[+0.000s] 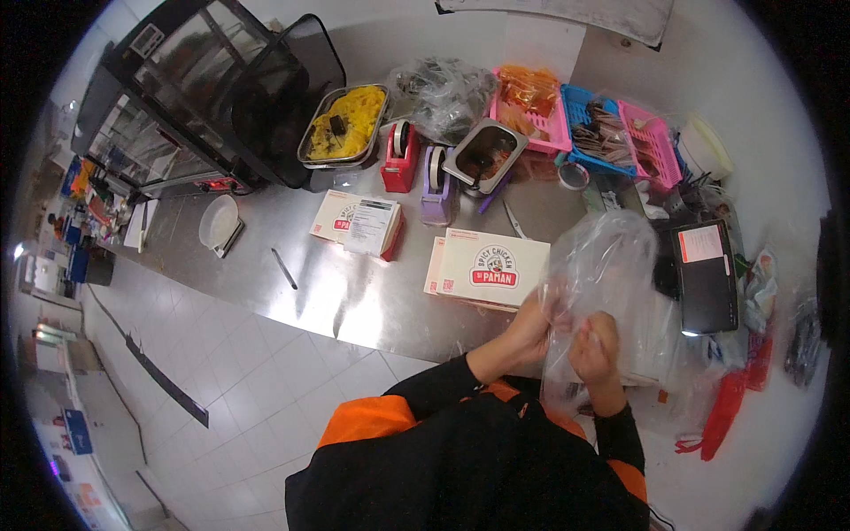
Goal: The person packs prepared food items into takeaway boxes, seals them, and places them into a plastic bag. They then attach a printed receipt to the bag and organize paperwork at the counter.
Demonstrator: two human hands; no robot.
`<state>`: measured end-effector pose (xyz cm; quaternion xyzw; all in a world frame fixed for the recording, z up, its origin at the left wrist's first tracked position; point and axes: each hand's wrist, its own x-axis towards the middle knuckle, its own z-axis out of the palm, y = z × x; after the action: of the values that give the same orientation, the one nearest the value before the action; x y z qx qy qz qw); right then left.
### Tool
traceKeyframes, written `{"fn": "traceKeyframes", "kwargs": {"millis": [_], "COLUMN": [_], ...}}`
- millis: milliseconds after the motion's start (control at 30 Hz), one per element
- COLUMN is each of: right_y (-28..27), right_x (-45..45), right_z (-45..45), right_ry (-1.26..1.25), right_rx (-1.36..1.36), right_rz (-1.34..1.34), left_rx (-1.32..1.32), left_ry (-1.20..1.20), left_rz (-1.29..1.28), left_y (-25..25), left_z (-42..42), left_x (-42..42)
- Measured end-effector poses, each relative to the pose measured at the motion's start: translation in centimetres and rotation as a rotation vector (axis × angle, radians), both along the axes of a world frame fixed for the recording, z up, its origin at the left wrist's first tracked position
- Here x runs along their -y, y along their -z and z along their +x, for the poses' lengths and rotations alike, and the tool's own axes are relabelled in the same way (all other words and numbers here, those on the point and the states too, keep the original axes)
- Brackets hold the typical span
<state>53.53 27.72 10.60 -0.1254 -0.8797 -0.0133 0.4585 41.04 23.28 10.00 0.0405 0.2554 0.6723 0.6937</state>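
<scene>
A clear plastic bag (607,255) hangs between my hands at the right part of the steel counter. My right hand (594,348) is closed in a fist on the bag's film. The fingers of my left hand (538,322) are partly hidden behind the bag, so its hold cannot be made out. Just left of the bag lie stacked white printed food boxes (495,265). A smaller food box (325,216) with a printed paper slip (370,227) on it sits further left.
Behind the boxes stand a red tape dispenser (400,166), a purple tape dispenser (436,192), a steel food pan (485,156) and scissors (514,222). Pink and blue baskets (597,159) line the wall. A black tablet (707,285) stands at the right; a pen (284,269) lies left.
</scene>
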Motion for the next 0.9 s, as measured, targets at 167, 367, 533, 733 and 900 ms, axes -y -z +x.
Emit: {"fn": "traceKeyframes", "kwargs": {"millis": [167, 367, 533, 733, 900], "right_y": [3.7, 6.4, 2.0, -0.8, -0.2], "right_x": [-2.9, -3.8, -2.3, -11.2, -12.7], "right_z": [4.0, 10.1, 8.6, 7.4, 10.9], "right_ry": [0.262, 0.032, -0.287, -0.276, -0.312], "right_rx": [0.624, 0.981, 0.719, 0.439, 0.467], "right_rz": [-0.713, -1.201, -1.543, -1.606, -1.632], "left_rx": [0.392, -1.572, -1.785, -2.012, -1.669], "left_ry": [0.222, 0.398, 0.230, 1.233, 0.780], "left_rz": [0.091, 0.222, 0.425, 0.509, 0.373], "left_y": [1.8, -4.2, -9.5, 8.9, 12.1], "left_z": [-2.2, -11.0, -2.4, 8.3, 3.7], "left_x": [3.9, 7.0, 2.9, -2.2, -0.5]}}
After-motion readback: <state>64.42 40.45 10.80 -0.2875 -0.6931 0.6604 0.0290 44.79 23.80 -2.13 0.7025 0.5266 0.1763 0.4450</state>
